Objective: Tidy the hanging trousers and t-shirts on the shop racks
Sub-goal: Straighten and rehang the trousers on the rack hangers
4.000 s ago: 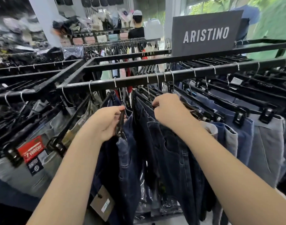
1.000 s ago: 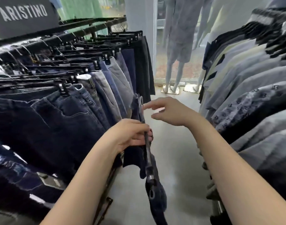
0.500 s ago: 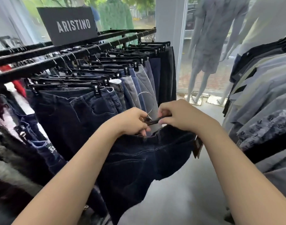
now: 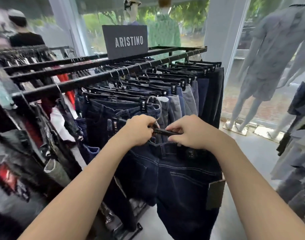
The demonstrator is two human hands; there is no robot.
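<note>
Where the dark jeans (image 4: 181, 175) hang: nearest the camera, in the aisle just beside the rack's near end, clear of the rail, legs dropping towards the floor.
Jeans' look: deep indigo denim with pale stitching and a back pocket showing; the waistband sits bunched just under both hands.
Tag (image 4: 215, 194): dull brown card, hanging at the jeans' right edge.
Black hanger (image 4: 165, 132): roughly level between the two hands, just above the waistband; a silver wire hook (image 4: 157, 104) curves up by the left hand.
Rack (image 4: 96, 80): black rails behind the jeans, packed with clipped trousers (image 4: 183, 101) in navy, grey and black.
Shirts (image 4: 297, 153): grey ones crowd the aisle's right side.
Sign (image 4: 125, 41): dark board reading ARISTINO, standing on top of the rack.
Mannequin (image 4: 269, 66): pale, dressed in grey, at the window far right.
Left hand (image 4: 139, 131): fingers curled round the hanger's middle, arm reaching forward.
Right hand (image 4: 191, 132): fingers bent down, pinching the hanger bar.
</note>
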